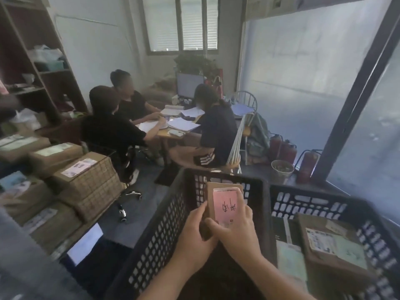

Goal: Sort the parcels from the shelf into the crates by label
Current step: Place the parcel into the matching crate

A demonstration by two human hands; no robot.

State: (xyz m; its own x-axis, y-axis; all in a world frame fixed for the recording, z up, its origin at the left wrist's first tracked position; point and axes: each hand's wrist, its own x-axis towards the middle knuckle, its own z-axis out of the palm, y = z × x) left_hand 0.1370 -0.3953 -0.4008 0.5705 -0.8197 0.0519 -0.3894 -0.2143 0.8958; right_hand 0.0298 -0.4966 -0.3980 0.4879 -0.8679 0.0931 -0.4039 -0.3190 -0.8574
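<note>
Two hands of mine hold one small brown parcel (218, 204) over the left black crate (160, 226), at about six o'clock in my view; my left hand (194, 232) curls round its left edge and under its near corner, while my right hand (236, 230) grips the right side, fingers wrapped along the edge and thumb pressed on the near end of the face; a pink label (225, 205) covers most of the top, bearing two handwritten dark characters that sit upside down to me, and I cannot make them out; some tiny print at the label's near end is too blurred to read; the parcel is tilted, its far end raised toward the crate's far wall; at four o'clock the right black crate (313, 204) holds a brown box (324, 224) with a pale green and white printed label (334, 246), text too small to read, and a flat pale packet (291, 263) just beside it; at nine o'clock brown parcels (86, 180) with white shipping labels lie on the shelf (65, 243), their print illegible; at twelve o'clock three people sit round a desk (171, 135) strewn with papers.
</note>
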